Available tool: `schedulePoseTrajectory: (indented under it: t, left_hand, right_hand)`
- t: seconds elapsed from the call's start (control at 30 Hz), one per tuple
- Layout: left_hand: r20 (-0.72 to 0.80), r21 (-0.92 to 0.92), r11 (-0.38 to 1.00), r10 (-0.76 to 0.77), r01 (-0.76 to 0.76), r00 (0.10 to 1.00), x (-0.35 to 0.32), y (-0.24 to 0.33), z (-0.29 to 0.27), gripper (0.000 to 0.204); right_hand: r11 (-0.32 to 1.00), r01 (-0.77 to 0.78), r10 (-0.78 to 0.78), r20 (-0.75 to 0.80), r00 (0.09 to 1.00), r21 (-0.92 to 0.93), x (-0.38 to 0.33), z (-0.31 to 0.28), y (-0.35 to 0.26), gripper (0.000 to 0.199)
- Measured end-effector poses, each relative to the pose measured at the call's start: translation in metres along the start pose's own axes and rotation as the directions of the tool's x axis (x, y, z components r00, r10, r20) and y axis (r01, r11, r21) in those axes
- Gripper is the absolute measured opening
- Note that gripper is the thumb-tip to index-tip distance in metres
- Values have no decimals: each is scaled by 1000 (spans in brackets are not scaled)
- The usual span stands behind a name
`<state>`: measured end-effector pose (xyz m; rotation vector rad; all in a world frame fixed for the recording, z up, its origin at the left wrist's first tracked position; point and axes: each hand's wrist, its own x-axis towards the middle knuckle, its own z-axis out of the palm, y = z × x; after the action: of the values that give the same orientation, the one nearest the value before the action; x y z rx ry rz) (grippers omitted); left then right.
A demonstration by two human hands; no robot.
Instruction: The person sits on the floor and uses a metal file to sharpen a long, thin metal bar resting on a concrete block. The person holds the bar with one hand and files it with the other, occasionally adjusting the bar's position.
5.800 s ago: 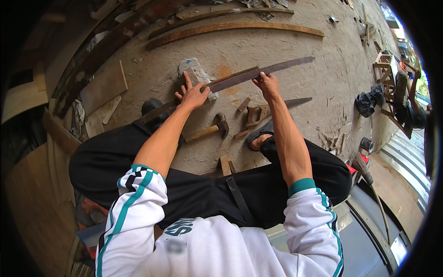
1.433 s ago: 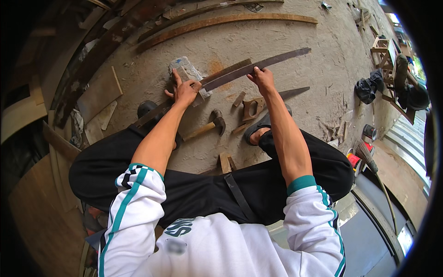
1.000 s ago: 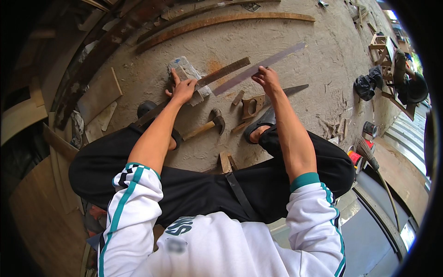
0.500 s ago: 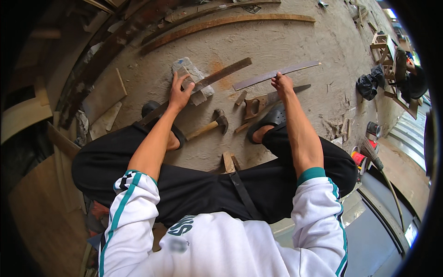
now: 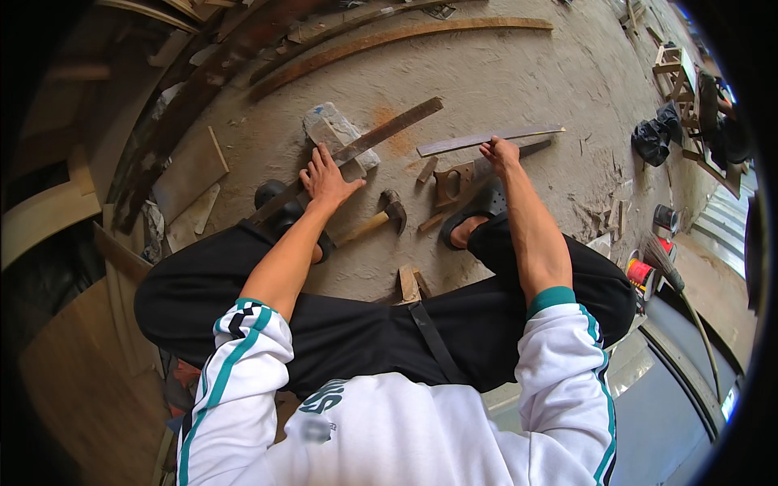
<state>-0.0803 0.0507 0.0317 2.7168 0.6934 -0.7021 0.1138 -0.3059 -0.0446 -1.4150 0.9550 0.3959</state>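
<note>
Concrete floor (image 5: 519,73), dusty, littered with wood strips. Long rusty flat bar (image 5: 356,150) lies across a grey stone block (image 5: 336,134) — left hand (image 5: 327,178) spread flat on it, pinning it down. Right hand (image 5: 501,151) pinches the near end of a thinner metal strip (image 5: 486,138), just off the floor. Judging by this, one piece set, the second not yet placed. Hammer (image 5: 381,217) lies between. Red-labelled cans (image 5: 644,271) right, by a black bag (image 5: 652,139).

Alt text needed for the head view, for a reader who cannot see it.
A person squatting on a dusty concrete floor presses the left hand on a long rusty metal strip lying across a grey stone block, while the right hand holds a thinner metal strip. A hammer lies between the feet.
</note>
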Motion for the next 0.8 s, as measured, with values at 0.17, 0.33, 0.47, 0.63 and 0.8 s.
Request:
schedulePoseTrajectory:
  t: [0.17,0.33,0.47,0.63,0.8]
  left_hand:
    - [-24,25,997,74,-73,997,1,-7,7,130]
    - [15,49,994,94,-95,995,2,-9,2,129]
    - [28,10,997,77,-77,997,0,-6,-3,130]
    - [-8,-121,984,132,-132,991,0,-6,-1,127]
    - [-282,-406,888,102,-215,954,12,-28,20,94]
  right_hand:
    - [1000,13,-13,49,999,3,6,-5,3,19]
    - [999,36,-32,80,996,-38,12,-2,12,21]
    - [991,50,-40,82,996,-126,9,1,24,25]
    - [895,332,-385,-141,912,-297,-7,8,17,46]
    - [632,664,-671,148,727,-400,-105,61,22,49]
